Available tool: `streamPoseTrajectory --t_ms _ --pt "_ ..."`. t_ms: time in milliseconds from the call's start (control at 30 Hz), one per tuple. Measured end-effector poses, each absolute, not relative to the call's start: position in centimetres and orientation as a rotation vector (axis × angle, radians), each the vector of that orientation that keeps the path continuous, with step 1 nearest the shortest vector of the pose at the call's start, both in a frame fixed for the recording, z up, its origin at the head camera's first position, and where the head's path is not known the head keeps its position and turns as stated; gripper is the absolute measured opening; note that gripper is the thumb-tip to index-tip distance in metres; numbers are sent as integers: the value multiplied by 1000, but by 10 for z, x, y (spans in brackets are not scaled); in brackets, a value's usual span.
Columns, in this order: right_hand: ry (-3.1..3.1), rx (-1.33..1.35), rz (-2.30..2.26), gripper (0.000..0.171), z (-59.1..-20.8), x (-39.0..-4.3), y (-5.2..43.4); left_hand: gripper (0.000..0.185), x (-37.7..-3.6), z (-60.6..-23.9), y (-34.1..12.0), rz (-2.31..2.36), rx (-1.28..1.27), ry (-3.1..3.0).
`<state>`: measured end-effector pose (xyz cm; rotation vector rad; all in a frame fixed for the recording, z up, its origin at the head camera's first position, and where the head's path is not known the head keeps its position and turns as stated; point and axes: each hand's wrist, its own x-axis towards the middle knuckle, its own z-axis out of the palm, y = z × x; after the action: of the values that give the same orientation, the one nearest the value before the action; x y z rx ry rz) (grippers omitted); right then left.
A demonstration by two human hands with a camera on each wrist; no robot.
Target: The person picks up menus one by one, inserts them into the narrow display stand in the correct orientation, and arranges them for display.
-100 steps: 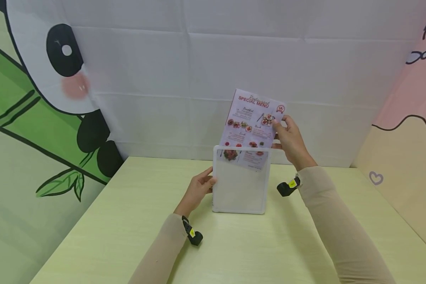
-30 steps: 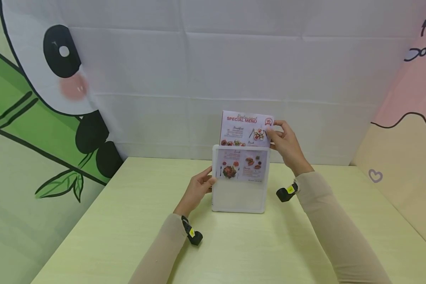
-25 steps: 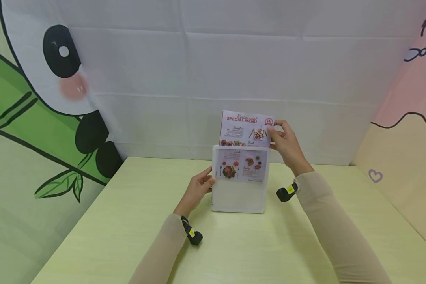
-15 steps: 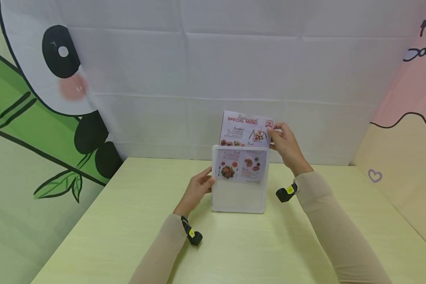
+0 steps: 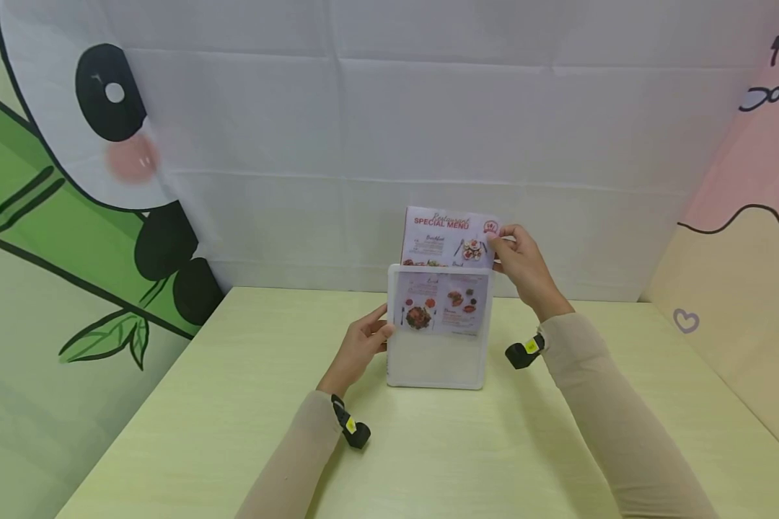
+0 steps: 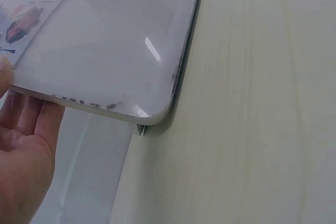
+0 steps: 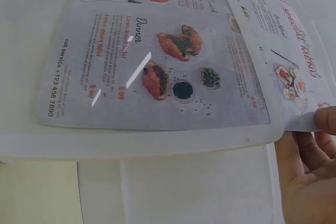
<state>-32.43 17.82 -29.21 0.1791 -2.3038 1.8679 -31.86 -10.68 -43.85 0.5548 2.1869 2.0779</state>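
A white-framed clear display holder (image 5: 436,360) stands upright on the table. My left hand (image 5: 357,349) grips its left edge, thumb in front and fingers behind, as the left wrist view also shows. A printed restaurant menu sheet (image 5: 451,234) sits partly inside the holder, its lower part showing through the clear front and its titled top sticking out above the rim. With thumb and fingers, my right hand (image 5: 524,265) pinches the sheet's upper right edge. In the right wrist view, the menu (image 7: 178,72) lies behind the clear panel, close to the holder's side frame (image 7: 157,144).
The pale yellow-green table (image 5: 234,432) extends around the holder. Behind it hangs a white cloth backdrop (image 5: 285,144). A panda-painted panel (image 5: 104,288) is on the left and a pink and cream panel (image 5: 740,288) on the right. Each wrist wears a small black camera (image 5: 524,351).
The menu sheet has straightened and slid down into the holder, with a slight further drop in the last half second. My right hand came down with it; my left hand and the holder stayed put.
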Motion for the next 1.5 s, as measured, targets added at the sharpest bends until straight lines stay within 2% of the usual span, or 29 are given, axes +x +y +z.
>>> streamPoseTrajectory --t_ms 500,867,1167,1500 --pt "-2332 155 1846 18 -291 -322 178 60 -316 -437 -107 2065 566 2187" --pt "-2340 155 1846 38 -291 -321 176 61 -316 -438 -108 2069 561 2199" --pt "-2214 203 1871 24 -296 -325 175 60 -317 -439 -107 2089 587 2163" --pt "-2235 158 1857 25 -296 -324 174 61 -318 -440 -107 2089 577 2176"
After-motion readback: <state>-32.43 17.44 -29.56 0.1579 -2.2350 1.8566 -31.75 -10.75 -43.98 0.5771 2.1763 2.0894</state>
